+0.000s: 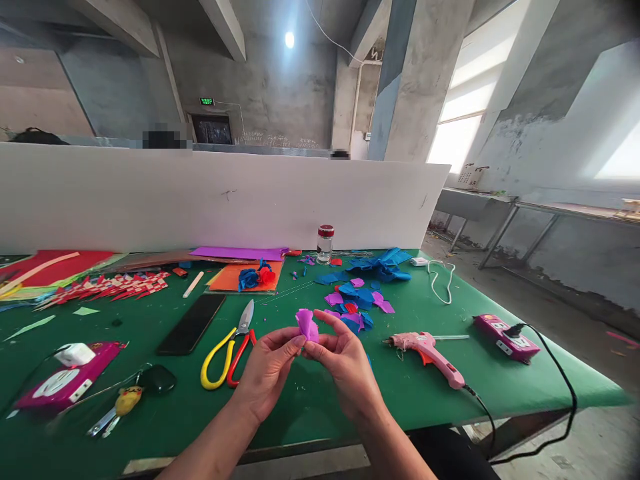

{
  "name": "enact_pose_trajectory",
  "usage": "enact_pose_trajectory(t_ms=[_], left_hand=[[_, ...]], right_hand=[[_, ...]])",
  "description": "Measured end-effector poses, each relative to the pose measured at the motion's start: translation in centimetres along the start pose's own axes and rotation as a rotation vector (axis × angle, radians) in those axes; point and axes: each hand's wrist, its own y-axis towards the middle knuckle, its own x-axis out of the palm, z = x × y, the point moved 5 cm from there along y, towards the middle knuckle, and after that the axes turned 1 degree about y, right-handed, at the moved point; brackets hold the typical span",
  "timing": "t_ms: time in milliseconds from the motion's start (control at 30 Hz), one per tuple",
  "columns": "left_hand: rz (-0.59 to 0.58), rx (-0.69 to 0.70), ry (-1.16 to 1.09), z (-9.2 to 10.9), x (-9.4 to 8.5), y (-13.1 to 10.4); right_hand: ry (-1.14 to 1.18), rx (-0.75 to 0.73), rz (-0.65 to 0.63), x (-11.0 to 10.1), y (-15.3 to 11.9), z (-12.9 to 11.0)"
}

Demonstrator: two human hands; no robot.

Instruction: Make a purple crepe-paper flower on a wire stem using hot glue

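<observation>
In the head view, the left hand and right hand pinch a purple crepe-paper piece between thumbs and fingers, above the near middle of the green tabletop; the right index finger is stretched out beside its top. Yellow-and-red-handled scissors lie just beside the left hand, blades pointing away, with a black smartphone farther left. A pink hot-glue gun lies right of the right hand; blue and purple paper scraps spread beyond it.

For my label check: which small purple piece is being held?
The curled purple piece, pinched by the left hand and right hand; the other small purple pieces lie unheld on the green table.
</observation>
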Motion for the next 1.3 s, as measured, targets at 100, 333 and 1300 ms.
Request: enact_pose_trajectory(t_ms=[100,333,1300], left_hand=[[-0.007,-0.003,0.000,-0.02,-0.18,0.10],[-0.084,0.002,-0.012,0.29,0.25,0.04],[0.033,0.034,0.059,0.23,-0.04,-0.06]], right_hand=[[0.016,0.004,0.005,-0.03,-0.02,0.00],[0.070,0.017,0.011,0.13,-0.05,-0.11],[-0.045,-0.030,0.024,-0.20,0.05,-0.22]])
